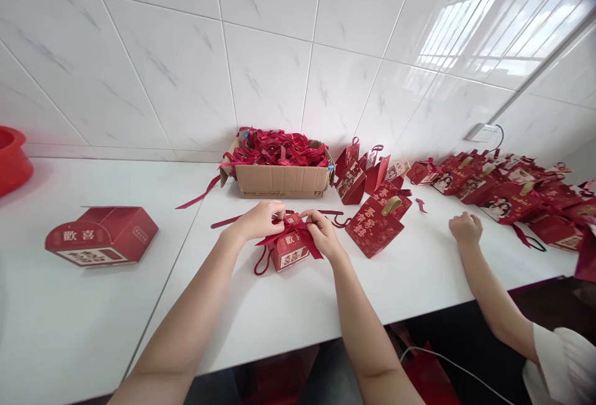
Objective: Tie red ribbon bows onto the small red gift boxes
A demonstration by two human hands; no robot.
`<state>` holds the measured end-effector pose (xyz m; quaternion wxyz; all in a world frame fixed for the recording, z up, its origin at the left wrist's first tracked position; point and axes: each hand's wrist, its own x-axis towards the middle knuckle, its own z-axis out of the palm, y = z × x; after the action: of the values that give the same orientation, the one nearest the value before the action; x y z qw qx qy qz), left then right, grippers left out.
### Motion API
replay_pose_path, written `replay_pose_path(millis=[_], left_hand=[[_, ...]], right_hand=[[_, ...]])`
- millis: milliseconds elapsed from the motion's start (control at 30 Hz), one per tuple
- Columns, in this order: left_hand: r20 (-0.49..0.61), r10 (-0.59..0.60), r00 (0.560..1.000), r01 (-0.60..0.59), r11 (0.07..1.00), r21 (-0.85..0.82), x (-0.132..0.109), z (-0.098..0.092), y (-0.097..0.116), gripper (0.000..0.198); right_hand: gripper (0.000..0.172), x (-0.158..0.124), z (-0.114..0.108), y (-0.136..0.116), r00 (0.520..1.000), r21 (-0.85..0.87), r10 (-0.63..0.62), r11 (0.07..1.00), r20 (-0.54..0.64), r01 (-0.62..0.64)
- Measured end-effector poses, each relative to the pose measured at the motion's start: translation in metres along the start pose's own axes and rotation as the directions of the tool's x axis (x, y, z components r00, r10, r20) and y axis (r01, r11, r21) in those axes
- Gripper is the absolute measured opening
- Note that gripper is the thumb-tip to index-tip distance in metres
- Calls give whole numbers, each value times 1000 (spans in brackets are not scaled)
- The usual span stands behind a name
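Observation:
A small red gift box (289, 252) with white lettering stands upright on the table in front of me. Dark red ribbon (294, 231) lies across its top in a bow shape, its ends spreading to both sides. My left hand (263, 218) is closed in a pinch on the ribbon at the box's upper left. On the upper right, my right hand (326, 231) pinches the ribbon too, fingers bent together. A cord loop (263, 262) hangs at the left side of the box. Behind the hands lies a loose strip of ribbon (225, 222).
A cardboard box (286, 180) heaped with red ribbons stands against the wall. To the left sit a larger red box (105, 237) and a red basin (13, 159). Red bags (375, 222) and many finished-looking boxes (503, 197) fill the right. A co-worker's hand (465, 229) rests there.

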<state>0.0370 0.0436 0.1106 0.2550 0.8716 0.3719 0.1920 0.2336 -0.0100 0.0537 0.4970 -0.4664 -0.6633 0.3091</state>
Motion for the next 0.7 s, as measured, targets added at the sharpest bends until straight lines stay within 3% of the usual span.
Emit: replay_pose_path(millis=[200,433,700], left_hand=[[37,-15,999,18,998,-56,-4,-6,4,10],[106,-102,989,112,990,-83,-7,-12,9,42],[74,-68,995,71,997,-39,-6,-7,10,36]], right_hand=[[26,0,2,-4,1000,67,9,998,16,-10],[25,1,2,-5,999,173,34,984,22,-37],[23,0,3,-6,996,246,80,965,43,-88]])
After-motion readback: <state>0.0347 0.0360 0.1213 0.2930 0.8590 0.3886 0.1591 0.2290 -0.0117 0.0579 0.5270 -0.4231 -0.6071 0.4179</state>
